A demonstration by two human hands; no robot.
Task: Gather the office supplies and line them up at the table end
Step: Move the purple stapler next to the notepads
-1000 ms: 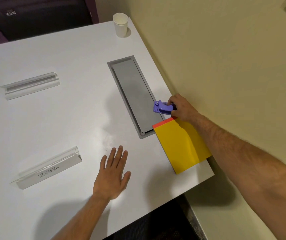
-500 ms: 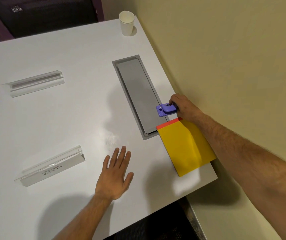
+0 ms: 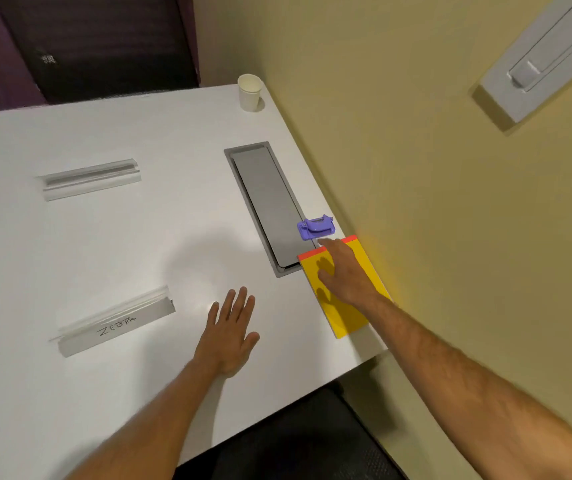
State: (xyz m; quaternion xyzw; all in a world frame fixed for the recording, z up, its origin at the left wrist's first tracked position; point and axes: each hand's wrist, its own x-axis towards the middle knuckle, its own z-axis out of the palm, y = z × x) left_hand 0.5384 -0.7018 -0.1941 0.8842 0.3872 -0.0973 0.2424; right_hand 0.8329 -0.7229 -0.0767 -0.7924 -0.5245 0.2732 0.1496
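A small purple hole punch (image 3: pixel 315 227) lies on the white table (image 3: pixel 139 254) near its right edge, at the rim of the grey cable hatch (image 3: pixel 264 199). Just in front of it lies a yellow notepad (image 3: pixel 347 317) with a red top strip. My right hand (image 3: pixel 345 271) hovers flat over the notepad, fingers apart, holding nothing, its fingertips just short of the punch. My left hand (image 3: pixel 231 332) rests palm down on the table, fingers spread and empty.
Two clear acrylic name holders lie on the left: one at the back (image 3: pixel 90 179), one labelled ZEBRA (image 3: pixel 115 322) nearer me. A white paper cup (image 3: pixel 250 92) stands at the far right corner. A yellow wall (image 3: pixel 451 202) runs along the table's right edge.
My right hand let go of the purple hole punch, which now lies on the table, and drew back over the yellow notepad. The left hand has stayed flat on the table.
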